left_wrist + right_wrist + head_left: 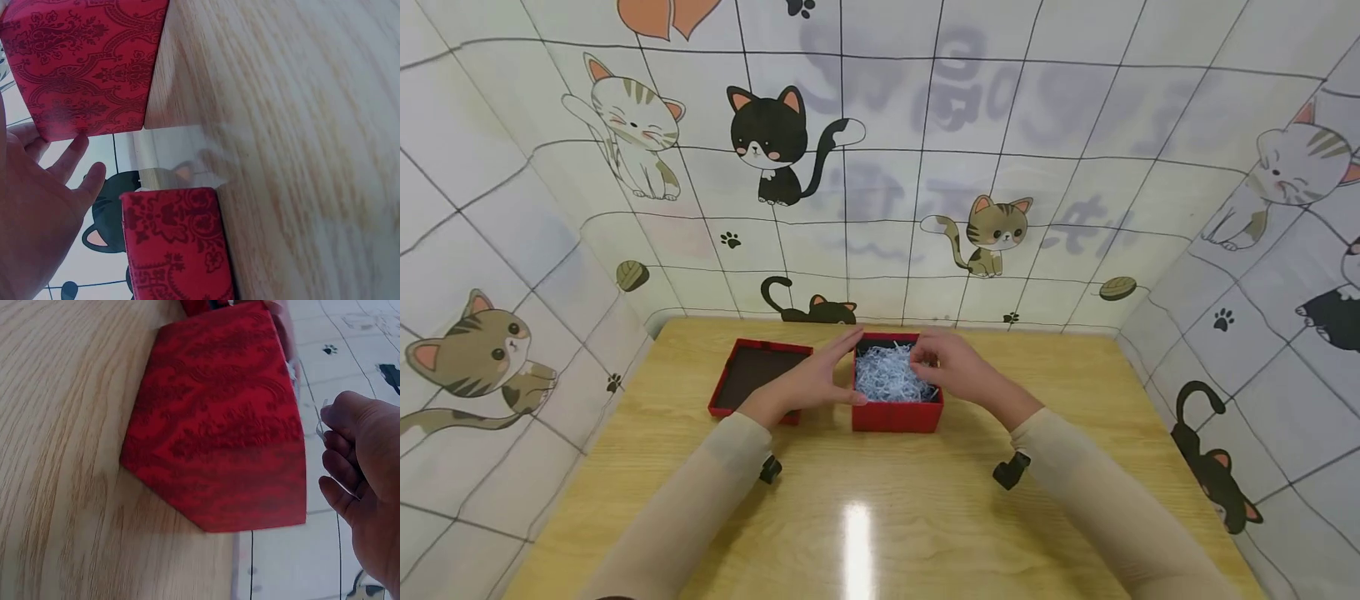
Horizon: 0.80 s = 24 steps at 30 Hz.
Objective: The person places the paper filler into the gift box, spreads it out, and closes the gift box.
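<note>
A red patterned box [895,418], filled with pale shredded paper [887,374], stands on the table. My left hand [808,382] is at its left side, thumb near the front corner and fingers reaching toward the back. In the left wrist view the spread, fairly straight fingers of my left hand [53,187] touch the box's edge. Above the right part of the filling, my right hand [951,365] has its fingers curled. The right wrist view shows my right hand [369,469] pinching a thin white strand of shredded paper [320,430] between thumb and forefinger.
Left of the box lies its red lid [718,392], dark inside facing up, partly behind my left hand. The wooden table [925,508] meets a tiled, cat-printed wall covering [880,217] close behind the box. Similar covering rises on both sides.
</note>
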Available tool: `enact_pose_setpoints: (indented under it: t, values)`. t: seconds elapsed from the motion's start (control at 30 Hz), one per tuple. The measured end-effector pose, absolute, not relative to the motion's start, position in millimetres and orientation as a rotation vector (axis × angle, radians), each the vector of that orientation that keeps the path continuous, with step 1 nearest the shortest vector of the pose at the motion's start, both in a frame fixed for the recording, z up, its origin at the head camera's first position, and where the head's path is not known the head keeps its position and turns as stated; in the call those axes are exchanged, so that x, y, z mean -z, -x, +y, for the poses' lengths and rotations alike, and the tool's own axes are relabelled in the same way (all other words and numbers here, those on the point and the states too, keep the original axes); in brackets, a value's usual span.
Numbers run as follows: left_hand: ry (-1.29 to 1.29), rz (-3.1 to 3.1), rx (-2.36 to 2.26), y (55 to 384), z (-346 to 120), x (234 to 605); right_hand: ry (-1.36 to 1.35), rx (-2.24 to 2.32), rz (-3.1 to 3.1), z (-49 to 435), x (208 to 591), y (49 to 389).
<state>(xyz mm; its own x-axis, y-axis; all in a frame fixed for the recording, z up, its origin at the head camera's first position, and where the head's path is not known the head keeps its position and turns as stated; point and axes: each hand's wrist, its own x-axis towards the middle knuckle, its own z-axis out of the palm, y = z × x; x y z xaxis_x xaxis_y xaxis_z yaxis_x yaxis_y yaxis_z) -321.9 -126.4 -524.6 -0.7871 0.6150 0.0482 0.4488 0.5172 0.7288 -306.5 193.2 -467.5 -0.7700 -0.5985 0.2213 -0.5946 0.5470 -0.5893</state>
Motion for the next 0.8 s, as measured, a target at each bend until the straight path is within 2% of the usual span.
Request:
enact_pose_setpoints:
  t: [0.2, 0.8]
  values:
    - [-0.903, 2.529, -1.135, 321.6, -130.6, 524.8, 1.131, 0.845, 2.704, 162.1, 470.5, 317.4]
    - [-0.909, 2.509, -1.165, 324.5, -129.0, 524.3, 0.990, 0.291, 2.718, 122.9, 480.8, 331.7]
